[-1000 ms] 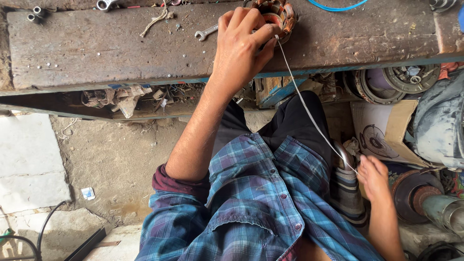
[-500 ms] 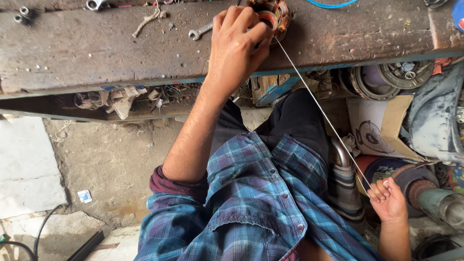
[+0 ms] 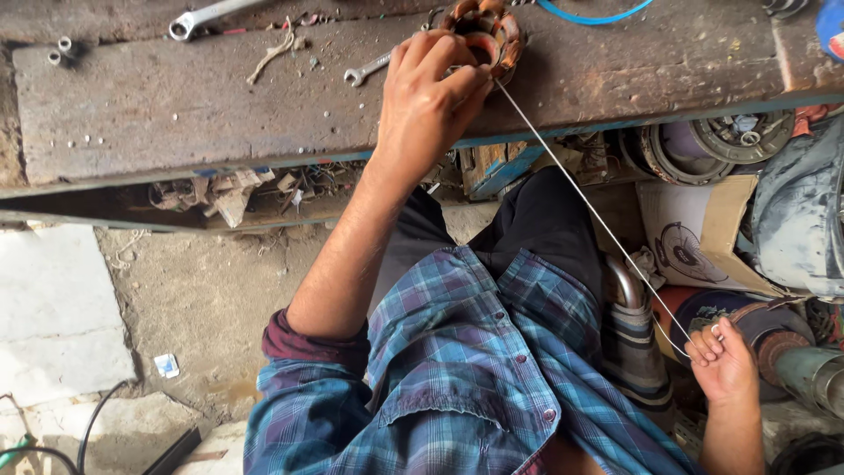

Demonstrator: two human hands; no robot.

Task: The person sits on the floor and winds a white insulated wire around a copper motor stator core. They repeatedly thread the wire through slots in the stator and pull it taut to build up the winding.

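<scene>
My left hand [image 3: 431, 97] grips a copper-wound motor stator [image 3: 497, 31] that rests on the worn wooden bench [image 3: 176, 114]. A thin white string [image 3: 589, 207] runs taut from the stator down to my right hand [image 3: 725, 365], which pinches its end low at my right side, beside my knee. My blue checked shirt fills the lower middle of the view.
A small spanner [image 3: 369, 69] lies just left of the stator, a larger one [image 3: 207, 16] at the bench's far edge, and a blue cable [image 3: 589, 16] beyond. Round motor parts [image 3: 703, 145] and a cardboard box [image 3: 694, 237] crowd the floor at right. Scraps sit on the shelf under the bench.
My right hand has drawn the string down and farther to the right, lengthening the taut span. My left hand has stayed on the stator.
</scene>
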